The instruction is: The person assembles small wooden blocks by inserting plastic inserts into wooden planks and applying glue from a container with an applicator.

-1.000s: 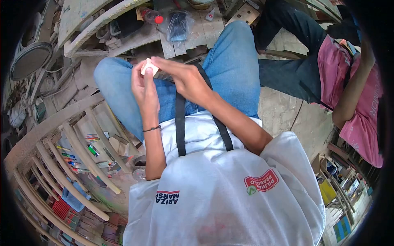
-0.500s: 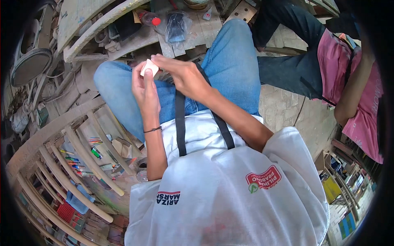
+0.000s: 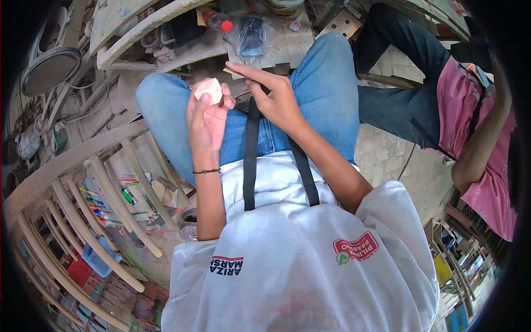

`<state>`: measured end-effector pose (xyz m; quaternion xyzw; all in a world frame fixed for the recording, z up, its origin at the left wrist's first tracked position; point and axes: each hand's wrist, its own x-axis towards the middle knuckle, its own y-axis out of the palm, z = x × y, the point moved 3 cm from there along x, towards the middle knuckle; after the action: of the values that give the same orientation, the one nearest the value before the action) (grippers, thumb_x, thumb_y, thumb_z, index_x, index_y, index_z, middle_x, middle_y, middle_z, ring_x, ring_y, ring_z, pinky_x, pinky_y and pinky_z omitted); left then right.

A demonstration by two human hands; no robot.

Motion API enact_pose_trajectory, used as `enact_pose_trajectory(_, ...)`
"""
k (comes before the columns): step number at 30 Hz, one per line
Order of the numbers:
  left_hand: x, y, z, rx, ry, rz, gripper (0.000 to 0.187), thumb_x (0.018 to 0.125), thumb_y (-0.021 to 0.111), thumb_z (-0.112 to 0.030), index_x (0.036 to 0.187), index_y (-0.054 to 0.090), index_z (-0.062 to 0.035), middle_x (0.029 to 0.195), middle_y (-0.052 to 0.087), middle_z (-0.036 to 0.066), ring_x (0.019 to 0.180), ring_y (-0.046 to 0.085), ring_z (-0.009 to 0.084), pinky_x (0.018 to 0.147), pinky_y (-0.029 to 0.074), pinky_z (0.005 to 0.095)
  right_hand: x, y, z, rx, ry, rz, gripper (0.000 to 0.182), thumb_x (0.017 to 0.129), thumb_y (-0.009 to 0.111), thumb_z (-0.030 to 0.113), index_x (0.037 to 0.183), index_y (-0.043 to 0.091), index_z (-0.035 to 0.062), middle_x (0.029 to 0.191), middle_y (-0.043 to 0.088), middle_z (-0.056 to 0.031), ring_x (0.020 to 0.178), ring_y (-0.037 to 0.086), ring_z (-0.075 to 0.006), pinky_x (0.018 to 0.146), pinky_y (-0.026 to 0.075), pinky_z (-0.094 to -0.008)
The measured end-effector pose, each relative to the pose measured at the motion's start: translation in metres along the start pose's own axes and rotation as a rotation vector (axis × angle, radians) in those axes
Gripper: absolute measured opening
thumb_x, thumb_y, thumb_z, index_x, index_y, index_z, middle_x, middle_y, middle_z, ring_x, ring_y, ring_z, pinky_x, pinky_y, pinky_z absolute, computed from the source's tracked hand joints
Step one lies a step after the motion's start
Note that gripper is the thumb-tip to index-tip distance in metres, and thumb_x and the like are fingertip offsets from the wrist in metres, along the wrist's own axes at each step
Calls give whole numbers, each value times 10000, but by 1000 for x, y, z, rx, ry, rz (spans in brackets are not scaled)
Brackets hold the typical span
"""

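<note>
A small pale block (image 3: 208, 92) with flat facets, perhaps wood, rests in the fingers of my left hand (image 3: 207, 123). My thumb presses on its near face, and the other fingers curl behind it. To the right, my right hand (image 3: 275, 99) is held apart from the block, with its index finger stretched out. A thin tan piece (image 3: 228, 71), seen nearly edge-on, is pinched at that hand's fingertips; its kind is not clear. Both hands are above my lap, over the blue jeans (image 3: 326, 83).
Ahead stands a dusty wooden bench (image 3: 215, 54) with a red-capped bottle (image 3: 218, 22) and a plastic-wrapped dark item (image 3: 253, 37). A curved wooden railing (image 3: 110, 193) is on my left. Another person in a pink shirt (image 3: 470, 122) sits at the right.
My right hand has drawn away from the block, and the thin piece now shows at its fingertips. My left hand has turned, exposing more of the block. The whole view has shifted slightly.
</note>
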<state>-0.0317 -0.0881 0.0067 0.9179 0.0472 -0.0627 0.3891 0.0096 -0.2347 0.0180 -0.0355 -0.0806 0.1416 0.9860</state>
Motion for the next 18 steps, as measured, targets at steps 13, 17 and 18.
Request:
enact_pose_trajectory(13, 0, -1, 3, 244, 65, -62, 343, 947, 516, -242, 1151, 503, 34, 948, 563, 83, 816, 494, 154, 731, 403, 286, -3, 17, 13, -160, -303, 3, 463, 771, 480, -149, 1186, 589, 23, 1221, 586, -154, 1183, 534, -297, 991, 433, -370)
enact_pose_trajectory(17, -1, 6, 1, 196, 86, -126, 257, 941, 535, -171, 1108, 517, 23, 919, 558, 76, 792, 507, 150, 714, 416, 280, -5, 14, 18, -158, -301, -10, 469, 765, 478, -155, 1179, 596, 28, 1213, 592, -153, 1172, 543, -299, 975, 442, -370)
enact_pose_trajectory(18, 0, 4, 1, 196, 86, -130, 257, 941, 535, -171, 1108, 517, 23, 919, 558, 76, 792, 507, 150, 714, 416, 280, -6, 14, 22, -160, -310, 3, 472, 762, 478, -155, 1178, 599, 33, 1209, 596, -150, 1168, 547, -299, 968, 444, -366)
